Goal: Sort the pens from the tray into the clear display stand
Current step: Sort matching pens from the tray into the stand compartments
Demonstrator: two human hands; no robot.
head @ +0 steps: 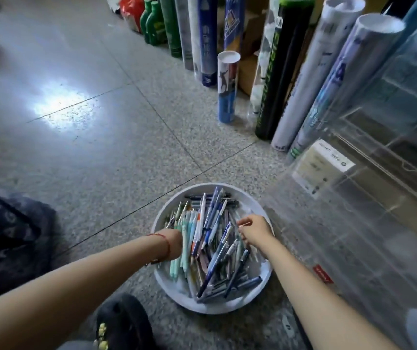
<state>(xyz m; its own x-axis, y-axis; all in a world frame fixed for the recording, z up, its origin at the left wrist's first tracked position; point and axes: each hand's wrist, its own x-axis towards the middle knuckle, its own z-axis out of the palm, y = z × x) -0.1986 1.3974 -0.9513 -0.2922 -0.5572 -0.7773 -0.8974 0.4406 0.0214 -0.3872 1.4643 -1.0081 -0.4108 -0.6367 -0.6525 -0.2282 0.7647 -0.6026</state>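
A round white tray (251,203) sits on the speckled floor, heaped with several pens (215,243) in blue, white and mint. My left hand (174,242) reaches into the tray's left side and grips a bunch of mint and pale pens; its fingers are hidden among them. My right hand (254,229) is over the tray's right side, fingers curled and pinching among the pens there. The clear display stand (369,198), with many compartments and a paper label, stands just right of the tray.
Tall shuttlecock tubes (227,87) and rolled posters line the floor behind the stand. Green bottles (154,22) stand further back. A dark patterned bag (8,238) lies at left and a black slipper (124,322) at the bottom edge.
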